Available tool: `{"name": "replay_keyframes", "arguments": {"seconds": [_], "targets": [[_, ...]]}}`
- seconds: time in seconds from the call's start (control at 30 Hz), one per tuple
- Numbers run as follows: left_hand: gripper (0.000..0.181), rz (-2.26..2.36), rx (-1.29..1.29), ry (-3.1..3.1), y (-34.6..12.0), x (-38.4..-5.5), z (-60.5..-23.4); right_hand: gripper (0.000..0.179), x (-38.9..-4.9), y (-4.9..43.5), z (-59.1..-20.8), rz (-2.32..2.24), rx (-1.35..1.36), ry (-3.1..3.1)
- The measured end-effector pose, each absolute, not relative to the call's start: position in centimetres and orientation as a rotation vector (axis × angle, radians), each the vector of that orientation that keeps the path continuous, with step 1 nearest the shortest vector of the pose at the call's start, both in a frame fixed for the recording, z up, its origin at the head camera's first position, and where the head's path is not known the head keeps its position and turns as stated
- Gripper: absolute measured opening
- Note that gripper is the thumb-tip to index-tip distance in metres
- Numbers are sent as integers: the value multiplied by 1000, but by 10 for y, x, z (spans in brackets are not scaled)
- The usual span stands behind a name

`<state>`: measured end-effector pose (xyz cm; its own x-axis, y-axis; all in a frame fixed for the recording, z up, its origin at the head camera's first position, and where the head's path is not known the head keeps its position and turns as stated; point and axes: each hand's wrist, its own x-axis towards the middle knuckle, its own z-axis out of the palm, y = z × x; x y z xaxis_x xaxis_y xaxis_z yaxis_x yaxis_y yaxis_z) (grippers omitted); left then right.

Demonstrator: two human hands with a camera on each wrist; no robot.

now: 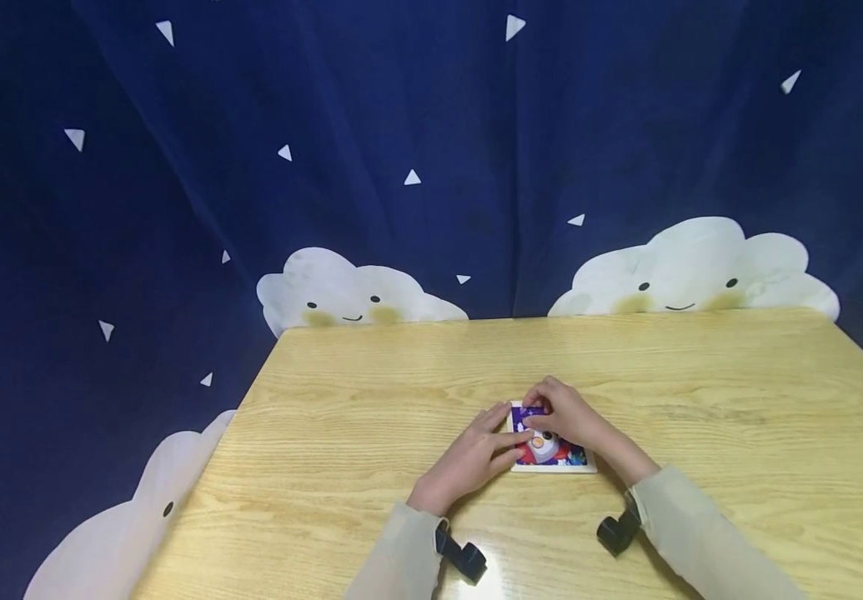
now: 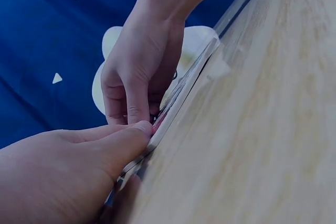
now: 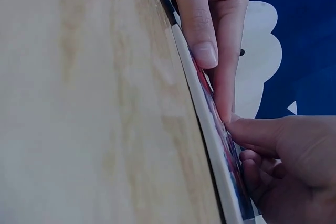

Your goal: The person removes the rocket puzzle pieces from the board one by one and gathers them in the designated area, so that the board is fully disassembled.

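On the wooden table lies a small flat picture board [image 1: 551,468] with a white border and a purple, red and white cartoon with an orange spot. My left hand [image 1: 469,458] rests on its left side, fingers stretched out, one reaching over the picture. From the right, my right hand [image 1: 569,417] bends over the upper part, its fingers curled and thumb tip down at the surface. In the right wrist view the right thumb [image 3: 257,132] meets a left fingertip over the board's edge [image 3: 210,135]. I cannot tell whether the right fingers pinch anything; its fingers hide that spot.
The light wooden table [image 1: 341,400] stretches around the board on all sides. Behind it hangs a dark blue curtain [image 1: 416,100] with white triangles and smiling clouds. A black wrist camera [image 1: 464,558] hangs below the left sleeve, another black camera [image 1: 617,529] by the right sleeve.
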<state>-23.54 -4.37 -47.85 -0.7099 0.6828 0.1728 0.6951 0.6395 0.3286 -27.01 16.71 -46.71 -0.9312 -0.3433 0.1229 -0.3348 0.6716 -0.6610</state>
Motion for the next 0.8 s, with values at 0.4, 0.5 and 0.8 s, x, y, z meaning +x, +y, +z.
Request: {"name": "replay_keyframes", "arguments": {"seconds": [0.4,0.5,0.8], "targets": [[37,-604,-1196,-2797,-44,-236,-479,14,-273,168,-463,-1063,-669,2773],[37,-601,-1201,-2790,-45,-236,-479,14,-273,167,-461,-1052,-697,2746],[37,-599,-1204,-2790,-45,-236,-478,15,-273,167,-461,-1051,-680,2690]]}}
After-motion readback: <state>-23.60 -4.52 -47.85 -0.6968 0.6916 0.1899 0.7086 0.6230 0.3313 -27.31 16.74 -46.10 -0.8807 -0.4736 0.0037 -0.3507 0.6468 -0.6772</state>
